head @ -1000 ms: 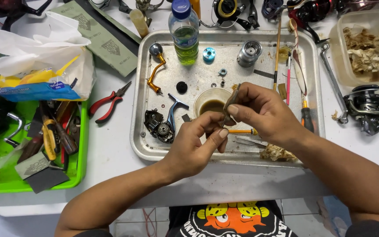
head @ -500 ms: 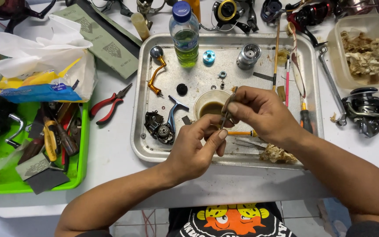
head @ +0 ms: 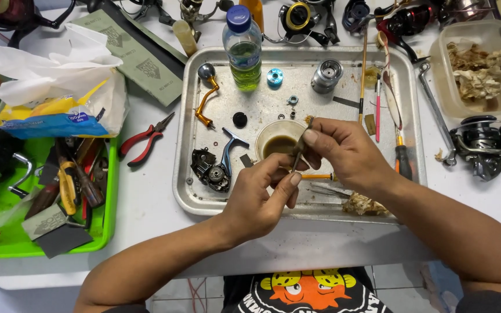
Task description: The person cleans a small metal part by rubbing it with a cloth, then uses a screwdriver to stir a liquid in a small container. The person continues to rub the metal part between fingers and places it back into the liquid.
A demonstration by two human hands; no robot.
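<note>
Over a metal tray that catches loose reel parts on the white surface, the right hand pinches a thin brush while the left hand's grip pinches a small part against it, above a cup of dark liquid, probably so drips fall back in.

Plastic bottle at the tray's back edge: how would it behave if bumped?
The bottle is tall, narrow and upright on the metal tray, so probably tippy. It looks under half full of greenish liquid, so likely light. Being round, it would probably roll once down.
</note>
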